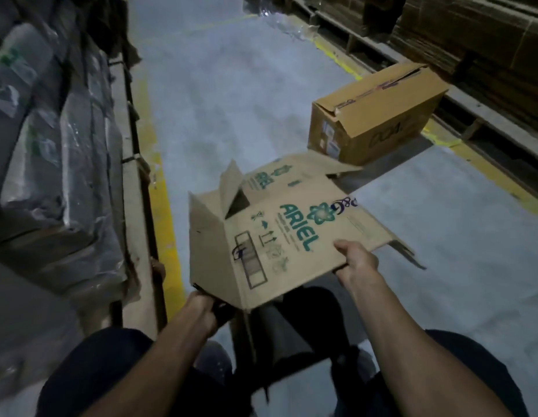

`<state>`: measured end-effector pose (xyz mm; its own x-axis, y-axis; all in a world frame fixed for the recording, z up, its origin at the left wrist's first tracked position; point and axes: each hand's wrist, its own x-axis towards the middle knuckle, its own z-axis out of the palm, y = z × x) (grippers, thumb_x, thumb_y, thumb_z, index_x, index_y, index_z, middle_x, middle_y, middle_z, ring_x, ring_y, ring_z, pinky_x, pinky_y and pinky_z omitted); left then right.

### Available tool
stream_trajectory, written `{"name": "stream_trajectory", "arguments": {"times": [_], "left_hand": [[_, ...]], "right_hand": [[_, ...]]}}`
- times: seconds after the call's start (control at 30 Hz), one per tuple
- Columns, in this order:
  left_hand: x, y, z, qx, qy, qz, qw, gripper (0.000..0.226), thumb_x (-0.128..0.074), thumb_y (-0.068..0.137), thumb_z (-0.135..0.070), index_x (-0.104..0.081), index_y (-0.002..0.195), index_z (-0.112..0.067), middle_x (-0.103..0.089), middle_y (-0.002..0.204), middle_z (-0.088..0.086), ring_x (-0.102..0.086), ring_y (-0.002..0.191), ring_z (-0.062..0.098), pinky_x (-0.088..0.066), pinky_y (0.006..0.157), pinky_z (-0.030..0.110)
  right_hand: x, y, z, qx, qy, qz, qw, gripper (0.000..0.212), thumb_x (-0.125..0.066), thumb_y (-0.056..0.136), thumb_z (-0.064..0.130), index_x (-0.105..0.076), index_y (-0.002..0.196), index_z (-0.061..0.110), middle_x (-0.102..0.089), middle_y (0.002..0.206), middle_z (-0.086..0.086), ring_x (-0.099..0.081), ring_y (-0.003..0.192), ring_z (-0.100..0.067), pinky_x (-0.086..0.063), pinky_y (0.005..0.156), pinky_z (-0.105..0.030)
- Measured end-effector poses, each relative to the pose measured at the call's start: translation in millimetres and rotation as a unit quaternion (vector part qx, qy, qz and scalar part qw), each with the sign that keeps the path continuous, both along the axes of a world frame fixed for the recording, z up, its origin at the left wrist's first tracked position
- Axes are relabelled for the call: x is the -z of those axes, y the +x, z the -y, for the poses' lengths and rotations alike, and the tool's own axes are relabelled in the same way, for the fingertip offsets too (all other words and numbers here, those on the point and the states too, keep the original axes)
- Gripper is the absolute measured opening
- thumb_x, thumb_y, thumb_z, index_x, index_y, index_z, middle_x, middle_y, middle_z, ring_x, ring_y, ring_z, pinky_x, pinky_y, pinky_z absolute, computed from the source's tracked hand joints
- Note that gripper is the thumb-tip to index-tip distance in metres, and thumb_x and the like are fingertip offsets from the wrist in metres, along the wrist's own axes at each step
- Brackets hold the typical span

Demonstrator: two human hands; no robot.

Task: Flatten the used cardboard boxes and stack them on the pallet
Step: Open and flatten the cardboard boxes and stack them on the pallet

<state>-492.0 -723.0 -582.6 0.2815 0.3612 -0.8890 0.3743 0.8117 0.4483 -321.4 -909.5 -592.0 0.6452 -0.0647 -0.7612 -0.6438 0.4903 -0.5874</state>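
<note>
Both hands, left (201,308) and right (356,261), grip the half-collapsed Ariel box (279,236) edges mid-flattening; next likely pressing it flat for stacking.

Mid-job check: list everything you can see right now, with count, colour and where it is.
Ariel box: one, tan with green print, partly collapsed, held above the floor at centre.
Closed box: one, brown, on the floor beyond it, right of centre.
Flattened cardboard stack: one, brown, on the pallet, upper right.
Wrapped goods: several, grey film, stacked along the left.
Floor lines: two, yellow, along both aisle edges.
Left hand: grips the box's near left corner.
Right hand: grips its near edge.
</note>
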Motion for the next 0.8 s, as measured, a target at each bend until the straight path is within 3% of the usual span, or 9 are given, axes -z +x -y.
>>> {"name": "stream_trajectory", "arguments": {"times": [0.1,0.17,0.27,0.37,0.43,0.47,0.6,0.7,0.8], "left_hand": [[17.1,-21.7,16.9,0.043,-0.013,-0.056,0.997,0.038,-0.034,0.101,-0.016,-0.049,0.066,-0.012,-0.050,0.042,0.003,-0.048,0.036,0.018,-0.038,0.036,0.013],[12.1,-22.9,30.1,0.061,-0.010,-0.057,0.996,0.036,-0.031,0.096,-0.010,-0.040,0.062,-0.014,-0.040,0.043,0.002,-0.040,0.046,0.019,-0.036,0.037,0.014],[-5.5,-27.1,52.5,0.038,-0.039,-0.027,0.998,0.028,-0.033,0.093,-0.007,-0.045,0.068,-0.009,-0.049,0.061,0.007,-0.055,0.056,0.025,-0.045,0.039,0.019],[-17.5,-16.8,65.5,-0.037,-0.083,0.058,0.994,0.019,-0.040,0.095,-0.010,-0.054,0.085,-0.002,-0.064,0.089,0.016,-0.067,0.087,0.032,-0.058,0.066,0.035],[-19.5,-4.4,65.4,-0.118,-0.110,0.131,0.978,0.014,-0.049,0.095,-0.016,-0.053,0.091,-0.004,-0.060,0.102,0.016,-0.059,0.111,0.034,-0.051,0.092,0.043],[-20.7,1.4,64.1,-0.162,-0.118,0.163,0.966,0.015,-0.055,0.095,-0.021,-0.056,0.096,-0.006,-0.060,0.107,0.015,-0.057,0.115,0.033,-0.047,0.097,0.046],[-15.7,22.4,52.3,-0.255,-0.125,0.220,0.933,0.034,-0.069,0.091,-0.032,-0.066,0.117,-0.011,-0.071,0.109,0.020,-0.066,0.100,0.037,-0.053,0.082,0.053],[-4.6,34.0,45.2,-0.279,-0.092,0.193,0.936,0.029,-0.062,0.097,-0.018,-0.063,0.123,-0.006,-0.073,0.086,0.019,-0.068,0.083,0.033,-0.054,0.084,0.051],[0.9,32.3,33.9,-0.275,-0.056,0.173,0.944,0.030,-0.058,0.095,-0.002,-0.060,0.125,-0.004,-0.072,0.087,0.021,-0.068,0.081,0.033,-0.060,0.062,0.046]], "right_hand": [[-6.4,-2.3,-6.3,-0.005,0.017,0.028,0.999,0.054,-0.060,0.081,-0.021,-0.058,0.132,0.000,-0.071,0.106,-0.020,-0.071,0.071,-0.030,-0.060,0.052,-0.045],[-10.7,-6.5,-12.0,-0.016,0.012,0.024,1.000,0.051,-0.062,0.083,-0.017,-0.059,0.130,0.003,-0.072,0.093,-0.016,-0.071,0.056,-0.025,-0.059,0.046,-0.041],[-11.9,-16.4,-15.4,-0.032,-0.005,0.013,0.999,0.050,-0.063,0.083,-0.017,-0.059,0.129,0.002,-0.069,0.086,-0.014,-0.068,0.045,-0.022,-0.055,0.040,-0.037],[-8.0,-18.9,-14.5,-0.034,-0.007,0.004,0.999,0.050,-0.064,0.082,-0.017,-0.061,0.127,0.004,-0.070,0.087,-0.014,-0.069,0.047,-0.024,-0.055,0.040,-0.038],[-6.0,-18.1,-13.6,-0.033,0.000,0.000,0.999,0.047,-0.064,0.082,-0.017,-0.062,0.124,0.005,-0.070,0.085,-0.014,-0.069,0.050,-0.026,-0.057,0.043,-0.041],[-5.0,-18.6,-13.6,-0.033,0.003,-0.002,0.999,0.046,-0.063,0.082,-0.017,-0.061,0.122,0.006,-0.070,0.085,-0.014,-0.069,0.050,-0.026,-0.058,0.043,-0.042],[0.2,-20.8,-13.8,-0.039,0.018,-0.003,0.999,0.046,-0.064,0.082,-0.017,-0.061,0.120,0.009,-0.071,0.090,-0.015,-0.071,0.052,-0.025,-0.059,0.049,-0.043],[3.1,-18.2,-13.7,-0.058,0.035,-0.002,0.998,0.050,-0.063,0.081,-0.016,-0.062,0.125,0.009,-0.073,0.104,-0.016,-0.074,0.069,-0.030,-0.062,0.068,-0.048],[3.1,-18.2,-15.3,-0.084,0.056,-0.001,0.995,0.048,-0.064,0.084,-0.010,-0.063,0.127,0.011,-0.074,0.107,-0.014,-0.075,0.068,-0.027,-0.059,0.053,-0.040]]}}
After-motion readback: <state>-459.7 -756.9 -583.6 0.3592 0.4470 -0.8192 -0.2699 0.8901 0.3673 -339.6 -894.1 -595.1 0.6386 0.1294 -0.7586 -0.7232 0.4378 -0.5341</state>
